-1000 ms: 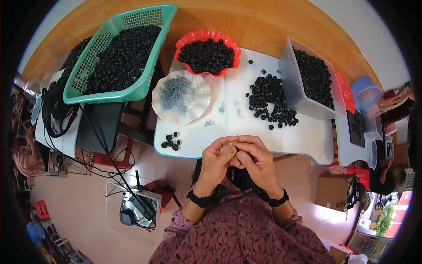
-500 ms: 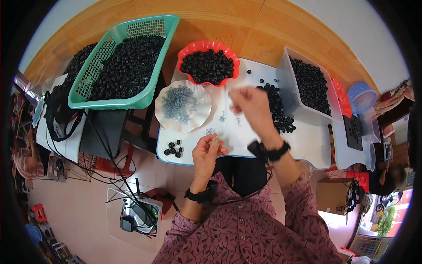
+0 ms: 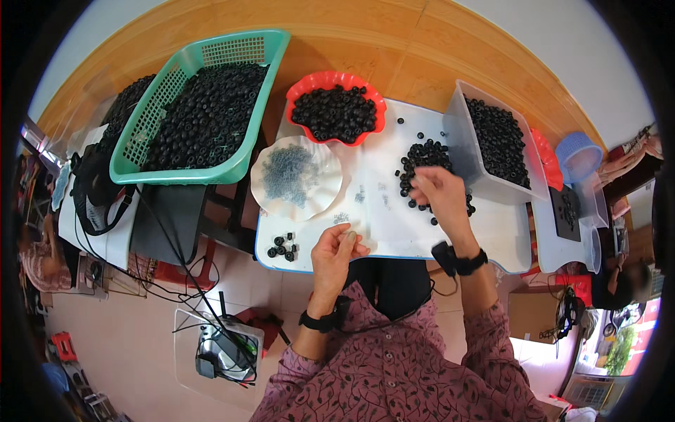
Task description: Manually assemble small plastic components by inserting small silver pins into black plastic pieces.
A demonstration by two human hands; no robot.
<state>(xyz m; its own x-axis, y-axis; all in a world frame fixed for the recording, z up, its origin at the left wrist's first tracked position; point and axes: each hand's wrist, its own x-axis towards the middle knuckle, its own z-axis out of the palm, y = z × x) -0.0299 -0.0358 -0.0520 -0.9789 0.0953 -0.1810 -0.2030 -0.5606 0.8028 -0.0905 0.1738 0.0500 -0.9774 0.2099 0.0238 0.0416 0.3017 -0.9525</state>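
Observation:
My left hand (image 3: pixel 336 254) is at the table's front edge, fingers curled and thumb pressed against them; anything inside is too small to see. Over a loose pile of small black ring-shaped parts (image 3: pixel 427 152) is my right hand (image 3: pixel 443 199). Its thumb and fingers are drawn together at the pile's left side, and what they pinch cannot be made out. Tiny clear pieces (image 3: pixel 341 218) lie scattered just beyond my left hand. A white scalloped plate (image 3: pixel 330 186) holds many more of them. Several black parts (image 3: pixel 283 247) sit in a small group left of my left hand.
A red scalloped bowl (image 3: pixel 382 112) of black parts stands at the table's back. Right of the pile is a clear plastic bin (image 3: pixel 462 141) full of them. A green basket (image 3: pixel 130 144) of black parts stands at far left. Cables (image 3: pixel 169 243) hang beside the table.
My right hand has moved from near the red bowl, right and nearer to me, onto the pile of black parts. My left hand stays almost in place; the view has shifted slightly.

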